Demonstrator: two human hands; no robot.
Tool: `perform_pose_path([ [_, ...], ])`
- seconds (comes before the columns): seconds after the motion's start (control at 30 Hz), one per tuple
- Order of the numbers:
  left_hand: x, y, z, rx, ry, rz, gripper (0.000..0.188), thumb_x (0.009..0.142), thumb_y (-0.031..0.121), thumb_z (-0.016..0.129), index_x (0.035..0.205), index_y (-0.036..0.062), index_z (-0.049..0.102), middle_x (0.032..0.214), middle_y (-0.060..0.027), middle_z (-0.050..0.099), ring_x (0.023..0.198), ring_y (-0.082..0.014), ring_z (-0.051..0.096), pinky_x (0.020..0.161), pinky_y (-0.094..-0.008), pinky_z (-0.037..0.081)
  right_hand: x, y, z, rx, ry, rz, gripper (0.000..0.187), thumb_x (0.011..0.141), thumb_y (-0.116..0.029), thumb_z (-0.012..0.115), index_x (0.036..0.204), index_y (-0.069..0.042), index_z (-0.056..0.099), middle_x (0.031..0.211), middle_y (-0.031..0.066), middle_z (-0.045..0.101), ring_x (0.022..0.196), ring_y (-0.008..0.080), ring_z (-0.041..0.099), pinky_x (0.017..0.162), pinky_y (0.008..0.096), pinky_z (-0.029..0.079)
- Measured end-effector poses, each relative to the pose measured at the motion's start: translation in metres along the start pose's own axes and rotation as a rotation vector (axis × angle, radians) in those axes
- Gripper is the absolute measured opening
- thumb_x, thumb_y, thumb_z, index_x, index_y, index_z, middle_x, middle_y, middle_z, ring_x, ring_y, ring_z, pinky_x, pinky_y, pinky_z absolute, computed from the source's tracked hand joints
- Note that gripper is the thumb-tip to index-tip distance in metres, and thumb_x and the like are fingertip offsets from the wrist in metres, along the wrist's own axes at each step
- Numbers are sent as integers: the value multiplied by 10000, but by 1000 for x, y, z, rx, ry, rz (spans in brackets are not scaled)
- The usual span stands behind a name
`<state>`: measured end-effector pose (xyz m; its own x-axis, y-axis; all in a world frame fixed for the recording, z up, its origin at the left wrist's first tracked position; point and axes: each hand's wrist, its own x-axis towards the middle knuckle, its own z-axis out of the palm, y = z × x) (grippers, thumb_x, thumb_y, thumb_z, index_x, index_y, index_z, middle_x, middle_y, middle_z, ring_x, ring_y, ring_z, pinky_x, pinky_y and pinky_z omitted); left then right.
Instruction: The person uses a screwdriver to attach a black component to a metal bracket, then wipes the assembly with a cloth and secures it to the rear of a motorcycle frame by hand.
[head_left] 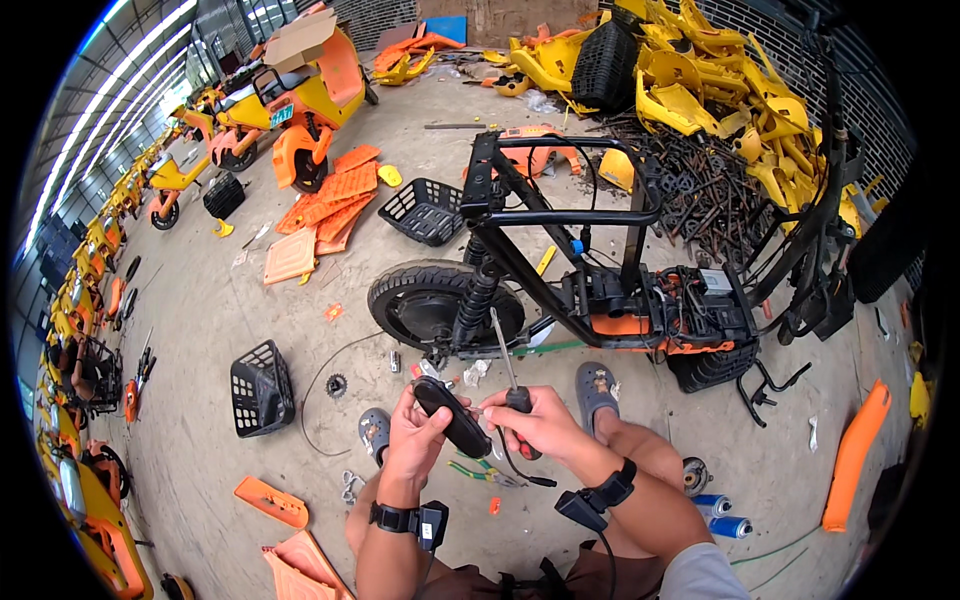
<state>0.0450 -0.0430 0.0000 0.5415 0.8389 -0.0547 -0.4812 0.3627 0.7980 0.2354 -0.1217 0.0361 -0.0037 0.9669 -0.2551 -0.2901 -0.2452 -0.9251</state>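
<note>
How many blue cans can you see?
2: one can lies to the right of the right arm; the other can is just below it in the picture. More may be hidden.

A stripped scooter (528, 272) and piled panels (680, 110) show a workshop.

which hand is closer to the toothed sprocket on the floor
Left: the left hand is to the right of the sprocket, and the right hand is farther right, beyond the left one.
</note>
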Motion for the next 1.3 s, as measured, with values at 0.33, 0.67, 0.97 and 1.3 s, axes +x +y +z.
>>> perform_pose_path([
  [0.33, -7, 10, -5, 52, -25, -19, 510, 856, 85, 718, 1262, 21, 415, 1051, -230, 661, 930, -313, 685, 853, -440, 557, 4, 3, 5, 0, -51, 18, 199, 911, -113, 632, 1059, 8, 688, 791, 31, 647, 498, 59, 558, 387, 207, 387],
  [0.67, -7, 10, -5, 78, -18, 27, 492, 845, 65, 726, 1225, 24, 416, 1023, -210, 669, 928, -296, 684, 866, -431, 552, 3, 2, 6, -35, -87, -15, 196, 912, -117, 638, 1068, -14, 698, 760, 7, 641, 491, 43, 538, 402, 203, 366],
  [0.97, -4, 9, -2, 196, 23, 158, 434, 843, 6, 712, 1164, 8, 419, 1022, -196, 671, 942, -264, 678, 870, -395, 551, -2, 2, 8, -186, -33, -129, 238, 877, -152, 679, 1075, -22, 702, 739, 5, 645, 551, 46, 526, 518, 221, 416],
  [1.3, -10, 13, 8, 381, 15, 214, 384, 861, -47, 670, 1139, 7, 410, 1123, -190, 649, 1008, -238, 657, 876, -351, 556, 3, 14, 15, -445, 118, -423, 219, 840, -112, 703, 1042, -26, 716, 802, 52, 654, 687, 87, 561, 635, 243, 453],
])
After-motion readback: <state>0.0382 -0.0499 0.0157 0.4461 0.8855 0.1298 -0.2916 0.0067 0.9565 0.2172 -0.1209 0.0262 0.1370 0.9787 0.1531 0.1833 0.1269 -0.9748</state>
